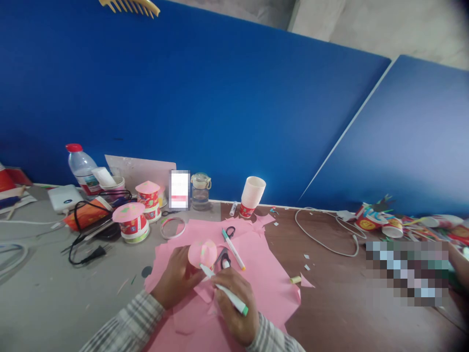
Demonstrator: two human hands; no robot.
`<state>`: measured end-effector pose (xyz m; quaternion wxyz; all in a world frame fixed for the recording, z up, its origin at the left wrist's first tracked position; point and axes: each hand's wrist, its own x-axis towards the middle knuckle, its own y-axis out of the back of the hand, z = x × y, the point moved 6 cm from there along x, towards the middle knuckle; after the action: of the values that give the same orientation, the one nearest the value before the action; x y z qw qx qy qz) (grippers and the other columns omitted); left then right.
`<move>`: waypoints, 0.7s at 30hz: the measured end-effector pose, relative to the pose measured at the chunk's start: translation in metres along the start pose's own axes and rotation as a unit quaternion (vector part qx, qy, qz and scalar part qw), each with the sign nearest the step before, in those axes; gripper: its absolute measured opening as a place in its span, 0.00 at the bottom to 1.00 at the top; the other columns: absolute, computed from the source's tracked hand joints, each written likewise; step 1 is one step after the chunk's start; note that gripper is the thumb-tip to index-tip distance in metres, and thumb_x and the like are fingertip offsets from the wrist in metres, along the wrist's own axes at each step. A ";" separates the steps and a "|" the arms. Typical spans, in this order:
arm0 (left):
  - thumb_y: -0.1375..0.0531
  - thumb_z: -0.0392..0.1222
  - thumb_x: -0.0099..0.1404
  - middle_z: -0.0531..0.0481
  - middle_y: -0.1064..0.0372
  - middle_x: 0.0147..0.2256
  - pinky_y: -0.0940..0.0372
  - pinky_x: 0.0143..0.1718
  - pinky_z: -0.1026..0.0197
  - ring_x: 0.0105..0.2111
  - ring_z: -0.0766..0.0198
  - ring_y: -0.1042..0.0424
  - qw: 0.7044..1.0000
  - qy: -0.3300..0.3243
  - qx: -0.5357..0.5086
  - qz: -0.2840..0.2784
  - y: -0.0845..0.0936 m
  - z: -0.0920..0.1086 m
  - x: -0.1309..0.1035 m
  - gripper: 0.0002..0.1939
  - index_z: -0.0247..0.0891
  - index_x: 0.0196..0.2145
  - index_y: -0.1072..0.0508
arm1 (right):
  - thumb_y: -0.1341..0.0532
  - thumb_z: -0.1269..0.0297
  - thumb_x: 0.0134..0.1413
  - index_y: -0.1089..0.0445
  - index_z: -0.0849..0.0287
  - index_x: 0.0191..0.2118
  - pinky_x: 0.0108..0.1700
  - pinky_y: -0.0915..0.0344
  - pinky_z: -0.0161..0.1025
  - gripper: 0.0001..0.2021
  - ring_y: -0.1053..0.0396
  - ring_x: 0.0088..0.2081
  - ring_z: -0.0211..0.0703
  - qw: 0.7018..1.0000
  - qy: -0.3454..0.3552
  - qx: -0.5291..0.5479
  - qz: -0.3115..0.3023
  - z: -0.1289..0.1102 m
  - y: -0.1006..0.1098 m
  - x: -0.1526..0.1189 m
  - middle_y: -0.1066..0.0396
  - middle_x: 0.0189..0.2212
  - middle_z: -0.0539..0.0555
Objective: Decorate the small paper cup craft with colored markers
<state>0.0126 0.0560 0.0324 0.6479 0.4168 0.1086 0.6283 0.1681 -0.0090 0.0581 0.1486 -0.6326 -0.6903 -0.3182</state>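
My left hand (pixel 178 276) is closed around a small paper cup topped with a round pink paper cone (pixel 202 252); most of the cup is hidden behind the fingers. Light green marks dot the cone. In my right hand (pixel 238 305) is a white marker (pixel 230 297) with a green end, its tip at the cone's near edge. Underneath both hands lie sheets of pink paper (pixel 271 274). Just beyond my right hand are dark-handled scissors (pixel 223 255) and a second marker (pixel 233 249) with a teal end.
Two pink-roofed cups (pixel 134 227) (pixel 148 198) stand left, near black cables and a plastic bottle (pixel 83 168). Behind are a lit phone (pixel 179 189), a water jar (pixel 201 191) and stacked white cups (pixel 252 191). A white cable (pixel 322 249) and another person's hand (pixel 459 259) are at right.
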 end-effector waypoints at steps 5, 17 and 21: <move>0.39 0.52 0.42 0.50 0.30 0.36 0.37 0.38 0.50 0.37 0.54 0.35 1.000 0.002 -0.005 -0.002 0.000 -0.002 -0.001 0.23 0.48 0.38 0.34 | 0.41 0.77 0.46 0.27 0.55 0.37 0.33 0.30 0.42 0.13 0.27 0.30 0.49 1.000 0.000 -0.005 0.008 0.000 0.003 0.000 0.24 0.28 0.54; 0.39 0.52 0.41 0.50 0.31 0.35 0.36 0.37 0.51 0.37 0.55 0.35 1.000 0.006 0.000 0.004 0.000 -0.002 -0.001 0.23 0.48 0.37 0.34 | 0.42 0.75 0.47 0.27 0.56 0.35 0.30 0.31 0.41 0.11 0.29 0.27 0.48 0.999 -0.004 0.006 0.032 0.000 0.008 0.002 0.26 0.25 0.53; 0.38 0.52 0.41 0.51 0.31 0.36 0.36 0.38 0.52 0.37 0.56 0.36 1.000 0.012 0.004 0.003 0.000 -0.003 -0.002 0.23 0.49 0.37 0.34 | 0.42 0.75 0.47 0.27 0.56 0.36 0.28 0.32 0.41 0.11 0.30 0.26 0.47 0.999 -0.002 0.020 0.034 0.000 0.008 0.003 0.27 0.25 0.53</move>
<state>0.0107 0.0557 0.0299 0.6430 0.4121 0.1171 0.6348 0.1758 -0.0064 0.0616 0.1705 -0.6531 -0.6752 -0.2976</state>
